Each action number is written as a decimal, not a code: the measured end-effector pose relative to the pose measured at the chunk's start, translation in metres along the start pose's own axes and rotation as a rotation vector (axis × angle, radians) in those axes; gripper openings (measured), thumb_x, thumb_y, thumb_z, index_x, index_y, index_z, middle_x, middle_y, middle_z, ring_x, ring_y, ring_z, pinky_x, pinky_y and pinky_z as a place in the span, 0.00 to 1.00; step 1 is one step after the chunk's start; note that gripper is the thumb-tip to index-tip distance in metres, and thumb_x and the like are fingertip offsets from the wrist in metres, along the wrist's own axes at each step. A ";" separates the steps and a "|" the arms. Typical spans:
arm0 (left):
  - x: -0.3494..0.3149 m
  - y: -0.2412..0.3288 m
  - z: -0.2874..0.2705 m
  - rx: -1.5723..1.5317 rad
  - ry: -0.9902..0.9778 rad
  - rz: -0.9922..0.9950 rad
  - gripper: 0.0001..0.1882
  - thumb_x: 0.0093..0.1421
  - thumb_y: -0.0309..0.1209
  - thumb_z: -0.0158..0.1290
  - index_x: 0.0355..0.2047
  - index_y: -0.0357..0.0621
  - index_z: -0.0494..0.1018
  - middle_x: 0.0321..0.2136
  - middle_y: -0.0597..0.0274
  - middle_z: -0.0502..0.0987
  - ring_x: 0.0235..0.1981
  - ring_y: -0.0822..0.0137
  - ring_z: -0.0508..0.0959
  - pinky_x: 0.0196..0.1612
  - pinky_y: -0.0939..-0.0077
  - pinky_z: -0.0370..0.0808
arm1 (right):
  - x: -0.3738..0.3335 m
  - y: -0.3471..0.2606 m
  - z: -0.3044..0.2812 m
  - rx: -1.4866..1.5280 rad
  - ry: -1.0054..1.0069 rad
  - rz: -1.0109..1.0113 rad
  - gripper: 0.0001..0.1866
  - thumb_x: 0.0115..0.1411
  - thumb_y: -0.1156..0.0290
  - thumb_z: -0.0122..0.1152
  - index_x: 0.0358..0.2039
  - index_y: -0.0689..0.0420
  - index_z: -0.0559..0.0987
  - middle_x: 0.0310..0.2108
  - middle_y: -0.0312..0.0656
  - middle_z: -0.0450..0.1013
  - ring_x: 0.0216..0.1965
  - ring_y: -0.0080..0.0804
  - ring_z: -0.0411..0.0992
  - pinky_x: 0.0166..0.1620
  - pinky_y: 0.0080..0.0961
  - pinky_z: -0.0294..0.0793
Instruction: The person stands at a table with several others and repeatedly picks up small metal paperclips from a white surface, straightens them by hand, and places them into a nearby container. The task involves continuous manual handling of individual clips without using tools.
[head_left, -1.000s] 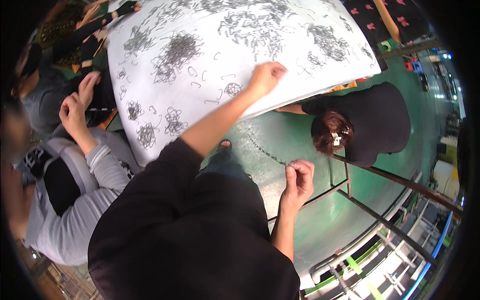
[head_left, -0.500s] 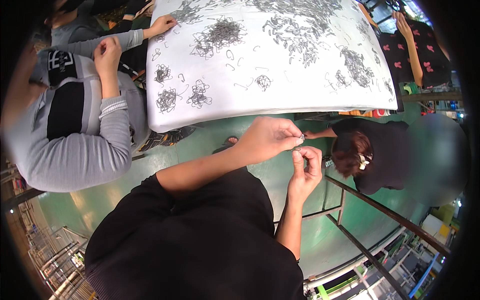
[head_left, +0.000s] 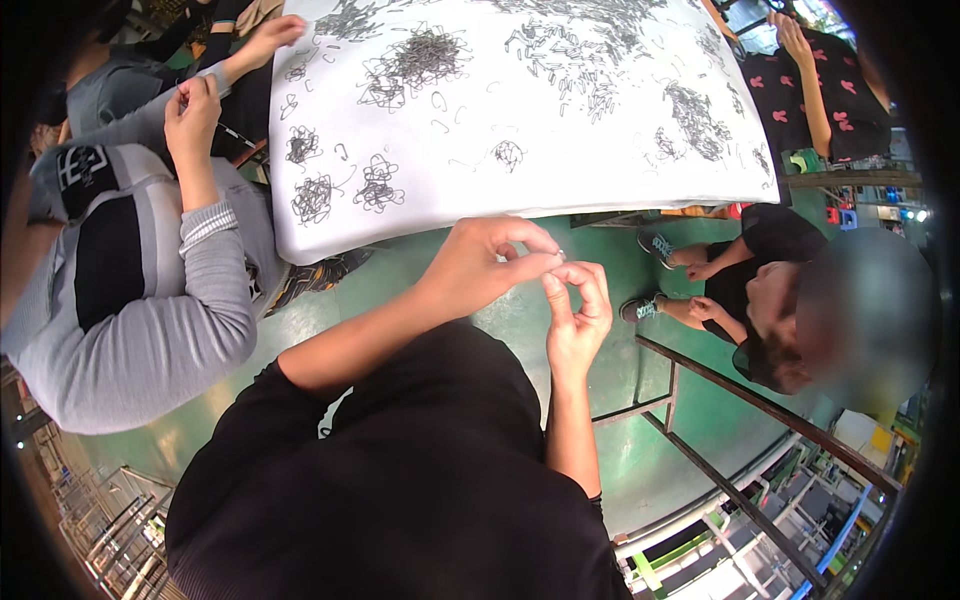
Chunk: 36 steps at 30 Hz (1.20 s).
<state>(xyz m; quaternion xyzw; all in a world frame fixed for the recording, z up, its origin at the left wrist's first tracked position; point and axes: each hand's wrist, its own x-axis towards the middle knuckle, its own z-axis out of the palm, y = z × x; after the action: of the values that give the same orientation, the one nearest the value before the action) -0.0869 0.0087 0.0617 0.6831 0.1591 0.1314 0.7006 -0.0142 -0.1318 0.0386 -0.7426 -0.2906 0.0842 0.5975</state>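
Note:
In front of my body, above the green floor, my left hand (head_left: pixel 480 262) pinches a small metal piece (head_left: pixel 562 254) between thumb and fingertips. Only a glint of it shows, too little to tell its exact shape. My right hand (head_left: pixel 580 322) meets it from below right, with its thumb and forefinger bent together at the left fingertips. Anything inside the right pinch is hidden by the fingers. Beyond my hands stands a table with a white cover (head_left: pixel 440 190). Small dark bent-wire pieces lie on it in heaps, including a little round cluster (head_left: pixel 507 154) nearest my hands.
On the left sits a person in a grey sweater (head_left: pixel 150 330), one hand raised. Another person in black (head_left: pixel 775 240) is low at the right, beside a dark metal frame (head_left: pixel 770 400). Someone in a patterned black top (head_left: pixel 820 100) is at the table's far right.
My hands have shifted slightly left and up in the picture, still together. The person at the right has turned and raised their head, with legs and both hands now showing.

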 end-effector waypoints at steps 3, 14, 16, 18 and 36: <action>-0.003 -0.003 -0.004 0.087 0.094 0.175 0.07 0.56 0.22 0.56 0.36 0.39 0.79 0.40 0.59 0.77 0.37 0.72 0.77 0.40 0.78 0.74 | 0.005 0.002 0.004 0.012 -0.040 -0.004 0.05 0.53 0.75 0.66 0.29 0.59 0.78 0.30 0.37 0.72 0.35 0.28 0.70 0.40 0.24 0.68; -0.004 0.001 -0.019 0.331 0.144 0.313 0.06 0.51 0.20 0.58 0.31 0.42 0.80 0.30 0.63 0.79 0.34 0.65 0.76 0.37 0.74 0.73 | 0.156 0.143 0.031 -0.415 -0.214 0.356 0.11 0.58 0.64 0.61 0.34 0.58 0.81 0.35 0.42 0.77 0.35 0.31 0.75 0.42 0.29 0.72; -0.004 0.001 -0.019 0.332 0.134 0.304 0.06 0.51 0.21 0.59 0.30 0.42 0.80 0.29 0.63 0.79 0.34 0.64 0.76 0.37 0.74 0.73 | 0.185 0.166 0.050 -0.676 -0.209 0.262 0.12 0.58 0.63 0.60 0.34 0.59 0.81 0.32 0.43 0.78 0.34 0.35 0.76 0.40 0.30 0.74; -0.004 0.000 -0.018 0.339 0.126 0.296 0.06 0.51 0.22 0.59 0.30 0.44 0.79 0.28 0.63 0.78 0.34 0.64 0.76 0.37 0.73 0.72 | 0.205 0.185 0.068 -0.899 -0.237 0.204 0.13 0.58 0.63 0.57 0.34 0.59 0.81 0.31 0.45 0.78 0.35 0.40 0.76 0.39 0.33 0.75; 0.006 0.041 0.080 0.286 -0.385 0.516 0.06 0.49 0.19 0.59 0.28 0.39 0.78 0.27 0.59 0.79 0.30 0.62 0.76 0.34 0.73 0.72 | -0.010 -0.016 -0.140 0.390 0.208 0.329 0.05 0.61 0.72 0.58 0.34 0.61 0.74 0.22 0.33 0.70 0.22 0.16 0.68 0.24 0.15 0.67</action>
<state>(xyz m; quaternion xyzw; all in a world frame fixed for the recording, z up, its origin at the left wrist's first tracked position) -0.0478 -0.0602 0.1034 0.8044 -0.1369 0.1493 0.5585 0.0387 -0.2523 0.0891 -0.6553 -0.0816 0.1577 0.7342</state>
